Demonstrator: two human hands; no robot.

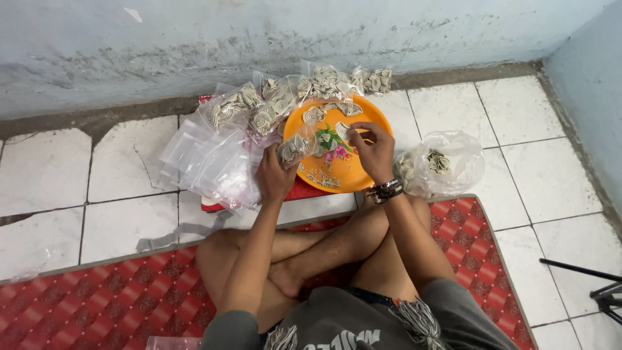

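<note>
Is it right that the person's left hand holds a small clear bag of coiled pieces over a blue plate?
Not quite. The head view shows the left hand holding the small clear bag of coiled pieces, but the plate is orange, not blue.

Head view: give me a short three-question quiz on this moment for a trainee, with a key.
1. True or false: the left hand holds a small clear bag with pale coiled pieces inside.
2. Where does the right hand reach?
A. into the large bag on the tiles
B. over the orange plate
C. onto the red mat
3. Fill in: the empty clear bags lie to the ____ of the plate as the camera sees it.

Key
1. True.
2. B; its fingers pinch a coiled piece above the plate, while the large bag lies apart on the tiles and the red mat is under the legs.
3. Left.
</note>
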